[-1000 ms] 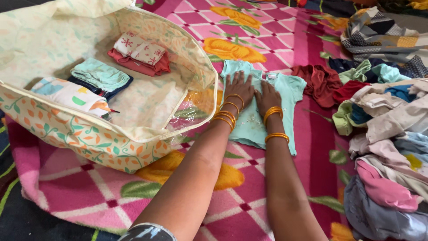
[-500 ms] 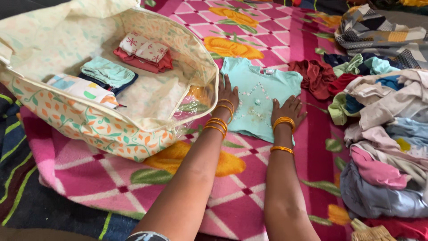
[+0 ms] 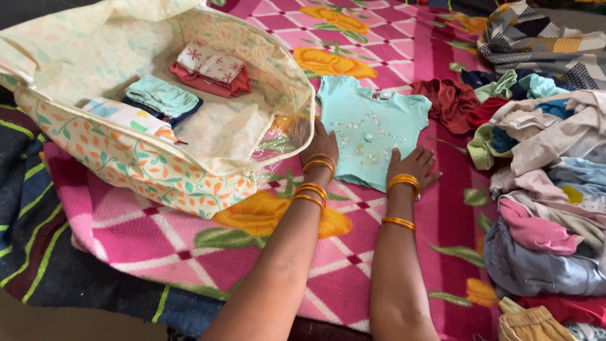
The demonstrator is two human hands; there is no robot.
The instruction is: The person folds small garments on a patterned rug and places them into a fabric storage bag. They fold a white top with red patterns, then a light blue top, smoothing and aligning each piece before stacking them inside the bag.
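A small light-green T-shirt [image 3: 369, 129] with a pale star on its chest lies spread flat on the pink flowered blanket [image 3: 158, 243]. My left hand [image 3: 319, 142] rests flat at the shirt's lower left corner, close beside the bag. At the lower right hem my right hand [image 3: 413, 165] lies with its fingers spread. Both wrists carry orange bangles. Neither hand holds anything.
An open flower-printed cloth storage bag [image 3: 145, 170] at the left holds three small stacks of folded clothes [image 3: 211, 71]. A dark red garment [image 3: 449, 101] lies right of the shirt. A big heap of unfolded clothes [image 3: 549, 183] fills the right side.
Both hands slid from the middle of the shirt outward and down toward me, to its lower corners. The shirt now lies smoother, with its star showing.
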